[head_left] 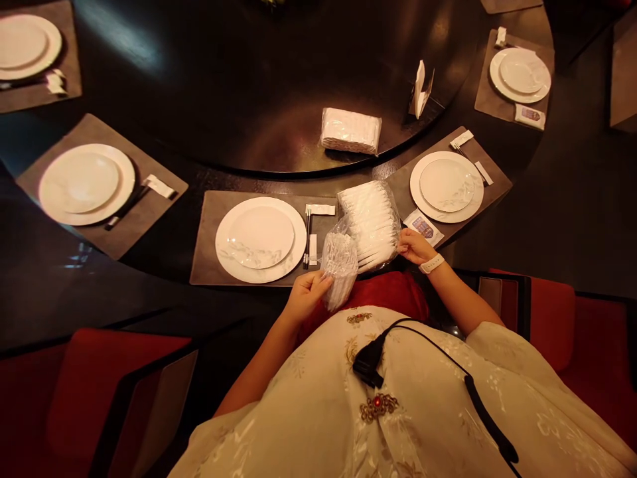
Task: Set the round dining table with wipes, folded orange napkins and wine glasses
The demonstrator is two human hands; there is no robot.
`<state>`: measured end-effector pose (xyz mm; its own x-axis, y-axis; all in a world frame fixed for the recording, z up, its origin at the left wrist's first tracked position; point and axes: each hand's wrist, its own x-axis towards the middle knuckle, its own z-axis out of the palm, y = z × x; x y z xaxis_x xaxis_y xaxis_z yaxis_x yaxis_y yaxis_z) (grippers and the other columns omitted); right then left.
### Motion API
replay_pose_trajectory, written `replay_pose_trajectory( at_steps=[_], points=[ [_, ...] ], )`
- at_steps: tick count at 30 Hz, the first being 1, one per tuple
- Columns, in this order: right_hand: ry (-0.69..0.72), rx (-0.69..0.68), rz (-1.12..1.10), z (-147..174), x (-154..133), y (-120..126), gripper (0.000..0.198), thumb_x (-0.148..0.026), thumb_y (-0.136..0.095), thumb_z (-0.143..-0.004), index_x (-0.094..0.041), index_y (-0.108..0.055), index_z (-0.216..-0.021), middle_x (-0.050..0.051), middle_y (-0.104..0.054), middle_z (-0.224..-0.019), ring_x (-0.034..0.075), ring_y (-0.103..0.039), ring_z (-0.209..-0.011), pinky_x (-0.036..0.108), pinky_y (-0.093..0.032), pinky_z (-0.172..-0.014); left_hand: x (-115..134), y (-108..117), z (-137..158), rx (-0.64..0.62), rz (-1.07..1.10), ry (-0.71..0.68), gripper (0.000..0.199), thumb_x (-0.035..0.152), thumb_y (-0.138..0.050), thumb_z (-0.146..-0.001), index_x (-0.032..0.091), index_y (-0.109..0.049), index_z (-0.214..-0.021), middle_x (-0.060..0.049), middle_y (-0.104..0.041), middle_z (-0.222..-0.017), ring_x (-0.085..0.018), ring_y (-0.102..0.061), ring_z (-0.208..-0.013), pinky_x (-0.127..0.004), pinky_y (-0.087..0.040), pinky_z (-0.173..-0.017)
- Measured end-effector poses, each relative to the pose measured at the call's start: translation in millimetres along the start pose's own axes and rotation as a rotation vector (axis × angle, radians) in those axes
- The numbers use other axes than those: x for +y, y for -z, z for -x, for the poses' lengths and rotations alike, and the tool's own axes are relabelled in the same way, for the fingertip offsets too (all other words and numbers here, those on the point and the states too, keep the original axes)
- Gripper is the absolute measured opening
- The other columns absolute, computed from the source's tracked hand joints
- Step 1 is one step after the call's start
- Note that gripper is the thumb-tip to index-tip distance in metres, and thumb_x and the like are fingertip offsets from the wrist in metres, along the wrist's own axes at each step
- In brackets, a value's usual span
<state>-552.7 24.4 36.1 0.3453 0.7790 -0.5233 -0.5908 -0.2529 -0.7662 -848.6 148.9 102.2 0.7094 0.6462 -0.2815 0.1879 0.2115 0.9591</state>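
Note:
My left hand (307, 294) grips a small clear plastic bag of white packets (339, 265) at the near edge of the table. My right hand (414, 245), with a white wristband, touches the edge of a larger clear bag of stacked white packets (371, 222) that lies between two place settings. Just left of the bags is a grey placemat (209, 239) with a white plate (261, 238), black chopsticks (307, 236) and a white rest.
A third wrapped pack of white items (351, 130) lies on the dark round turntable (239, 99). More placemats with plates sit at left (85, 182), right (446, 186) and far right (520, 74). A white card holder (421, 89) stands on the turntable. Red chairs (94, 385) flank me.

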Motion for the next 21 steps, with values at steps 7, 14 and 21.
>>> replay_pose_trajectory(
  at_steps=[7,14,21],
  points=[
    [-0.113,-0.113,-0.174,25,-37,-37,0.039,-0.005,-0.061,-0.055,-0.019,-0.026,-0.064,-0.009,-0.029,-0.054,0.002,-0.024,-0.047,0.012,-0.021,-0.042,4,15,-4,-0.005,-0.041,-0.058,0.063,0.052,-0.07,-0.08,0.019,-0.024,-0.054,0.005,-0.029,-0.055,-0.008,-0.027,-0.053,-0.023,-0.025,-0.052],
    [-0.023,-0.115,0.184,57,-25,-58,0.037,-0.011,-0.057,-0.061,-0.024,-0.044,-0.093,-0.012,-0.04,-0.059,0.004,-0.029,-0.043,0.016,-0.024,-0.043,-2,19,-11,-0.015,-0.095,-0.041,0.06,0.049,-0.071,-0.079,0.02,-0.024,-0.054,0.006,-0.028,-0.053,-0.007,-0.026,-0.052,-0.022,-0.023,-0.051],
    [0.31,-0.195,1.159,71,-1,-57,0.086,-0.035,-0.071,-0.075,-0.016,-0.032,-0.149,0.011,-0.067,-0.111,0.024,-0.066,-0.09,0.033,-0.049,-0.08,2,16,-18,-0.057,-0.183,-0.003,0.056,0.047,-0.069,-0.077,0.02,-0.024,-0.055,0.007,-0.026,-0.054,-0.008,-0.025,-0.053,-0.022,-0.023,-0.052]
  ],
)
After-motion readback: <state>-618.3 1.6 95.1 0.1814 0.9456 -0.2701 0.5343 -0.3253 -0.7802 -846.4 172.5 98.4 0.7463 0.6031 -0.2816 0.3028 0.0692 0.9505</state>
